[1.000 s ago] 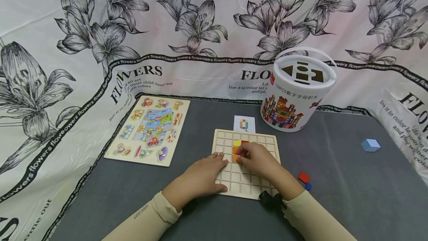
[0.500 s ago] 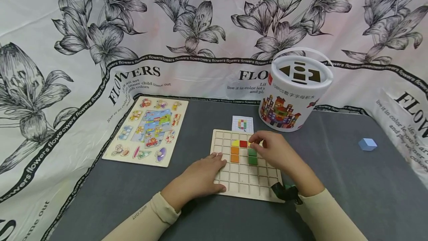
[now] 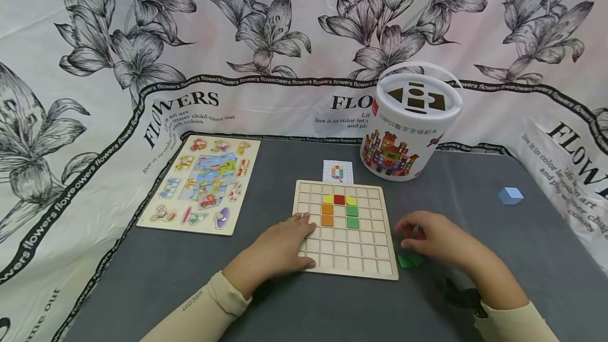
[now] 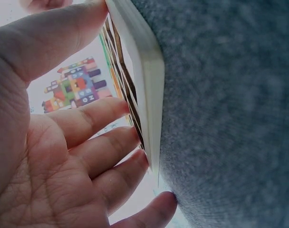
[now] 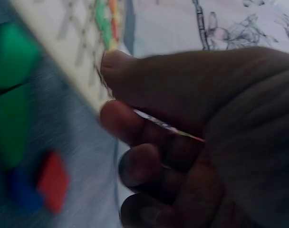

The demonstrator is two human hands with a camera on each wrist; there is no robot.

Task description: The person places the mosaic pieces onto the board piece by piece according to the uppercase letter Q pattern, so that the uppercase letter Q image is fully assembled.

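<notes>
A wooden grid board (image 3: 347,263) holds a red piece (image 3: 339,199) between two yellow ones, with two orange pieces (image 3: 327,215) below on the left and two green pieces (image 3: 352,216) on the right. My left hand (image 3: 277,241) rests on the board's left edge, fingers spread; the left wrist view shows its fingertips (image 4: 135,135) at the edge. Right of the board, my right hand (image 3: 442,239) hangs over loose green pieces (image 3: 409,260), fingers bent, nothing seen in them. In the right wrist view, a red piece (image 5: 53,183) and a blue piece (image 5: 23,192) lie near the green ones.
A small card (image 3: 338,172) with a coloured letter pattern touches the board's far edge. Behind stands a white lidded bucket (image 3: 404,136). A picture puzzle board (image 3: 176,218) lies at the left, and a light-blue block (image 3: 510,196) at the far right.
My right hand has moved off the board to its right side, uncovering both yellow pieces, the red one and the green ones. My left hand stays on the board. The head view has shifted slightly.
</notes>
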